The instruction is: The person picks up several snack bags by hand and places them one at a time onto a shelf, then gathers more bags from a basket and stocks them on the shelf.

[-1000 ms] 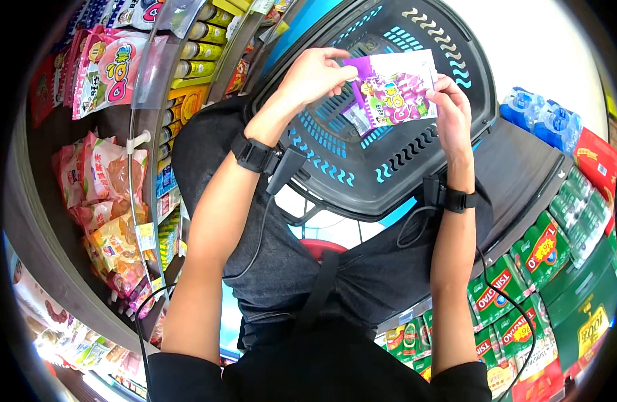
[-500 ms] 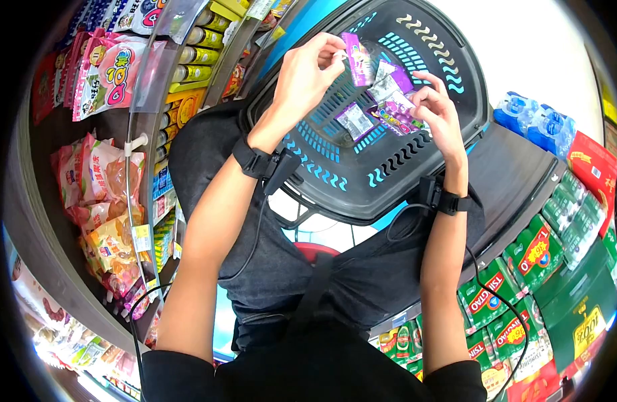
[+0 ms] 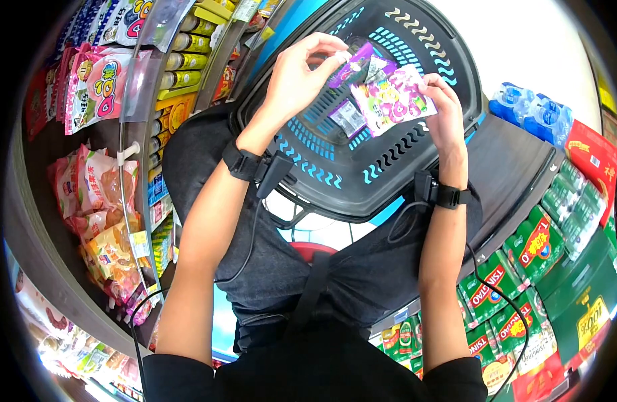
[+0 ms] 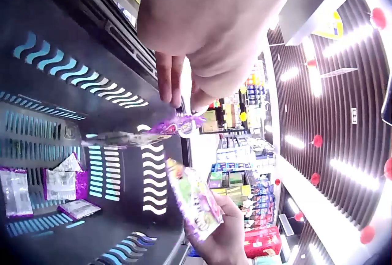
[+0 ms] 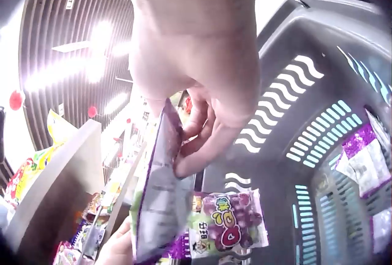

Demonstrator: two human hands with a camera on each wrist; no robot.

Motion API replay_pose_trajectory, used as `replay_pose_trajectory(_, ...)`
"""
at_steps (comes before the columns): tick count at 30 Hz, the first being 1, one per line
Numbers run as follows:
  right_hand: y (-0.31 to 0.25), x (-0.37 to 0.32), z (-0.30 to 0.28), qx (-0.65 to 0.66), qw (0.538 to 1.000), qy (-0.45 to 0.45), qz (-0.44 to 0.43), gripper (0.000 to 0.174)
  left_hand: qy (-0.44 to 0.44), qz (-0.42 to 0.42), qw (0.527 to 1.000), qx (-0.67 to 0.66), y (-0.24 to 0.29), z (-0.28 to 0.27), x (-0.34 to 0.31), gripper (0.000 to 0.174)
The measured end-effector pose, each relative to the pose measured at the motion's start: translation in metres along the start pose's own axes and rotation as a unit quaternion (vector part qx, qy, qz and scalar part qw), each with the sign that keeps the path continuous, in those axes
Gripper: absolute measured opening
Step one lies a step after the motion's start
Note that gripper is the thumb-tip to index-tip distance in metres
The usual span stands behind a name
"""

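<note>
Hands apart, both raised over black basket (image 3: 415, 167), which sits on the person's lap. Right hand (image 3: 447, 114) grips purple candy bag (image 3: 394, 99) by its right edge. Bag is tilted, printed face toward head camera, above the far half of the basket.

Left hand (image 3: 298, 74) pinches purple strip (image 3: 352, 63) between thumb and fingertips. Strip sits just left of the bag's far corner. Cannot tell if it is joined to the bag or loose. Left wrist view seems to show a gap between purple strip (image 4: 180, 124) and candy bag (image 4: 196, 201), but not conclusive.

Sachets (image 3: 348, 117), small and purple-and-silver, lie on the basket floor below the bag. Left wrist view shows three of them close together (image 4: 61, 184).

Left side: shelf with snack bags, incl. a big pink bag (image 3: 97, 84), and a row of yellow-labelled cans (image 3: 188, 60). Right side: green beer packs (image 3: 543, 248), shrink-wrapped water bottles (image 3: 536, 114), red carton (image 3: 593, 161). Wrist straps (image 3: 245, 161) on both arms, cables trailing toward the body.
</note>
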State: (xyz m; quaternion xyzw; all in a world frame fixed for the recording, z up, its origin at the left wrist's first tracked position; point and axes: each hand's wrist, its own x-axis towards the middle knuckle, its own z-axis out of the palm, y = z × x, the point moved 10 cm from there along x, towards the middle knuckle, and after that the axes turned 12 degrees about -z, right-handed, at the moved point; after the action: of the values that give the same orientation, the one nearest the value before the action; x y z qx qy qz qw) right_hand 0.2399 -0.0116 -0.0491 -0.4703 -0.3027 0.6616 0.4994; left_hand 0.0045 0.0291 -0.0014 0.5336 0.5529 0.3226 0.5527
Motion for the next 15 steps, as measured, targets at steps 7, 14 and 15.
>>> replay_pose_trajectory(7,-0.002,0.004,0.009,0.125,0.991,-0.015,-0.038,0.015,-0.061,-0.018,0.989,-0.132,-0.007,0.006,0.002,0.021)
replay_pose_trajectory(14,0.016,-0.002,0.023,0.046,0.999,-0.022,0.012,0.028,-0.079,-0.146,0.92,-0.355,-0.028,0.016,0.004,0.015)
replay_pose_trajectory(15,0.019,-0.003,0.023,0.048,0.998,-0.028,0.02,0.028,-0.076,-0.143,0.908,-0.387,-0.029,0.015,0.004,0.015)
